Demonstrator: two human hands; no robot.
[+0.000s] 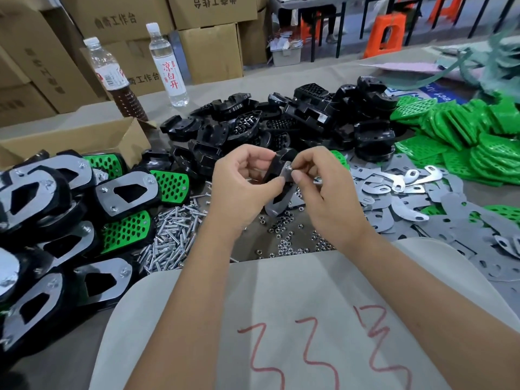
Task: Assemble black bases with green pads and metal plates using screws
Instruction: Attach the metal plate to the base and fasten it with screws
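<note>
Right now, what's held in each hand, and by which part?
Both hands share one black plastic base with a metal plate. Left hand grips its left side; right hand pinches at the plate's upper end, apparently on a small fastener.

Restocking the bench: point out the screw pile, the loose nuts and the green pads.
screw pile (pixel 168 237): head view, middle of the heap.
loose nuts (pixel 292 243): head view, centre of the scatter.
green pads (pixel 461 136): head view, middle of the stack.

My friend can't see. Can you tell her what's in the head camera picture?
Two hands, left hand and right hand, hold a black base with a metal plate, pinching a small part at its top. Around them lie screws, green pads and finished pieces.
</note>
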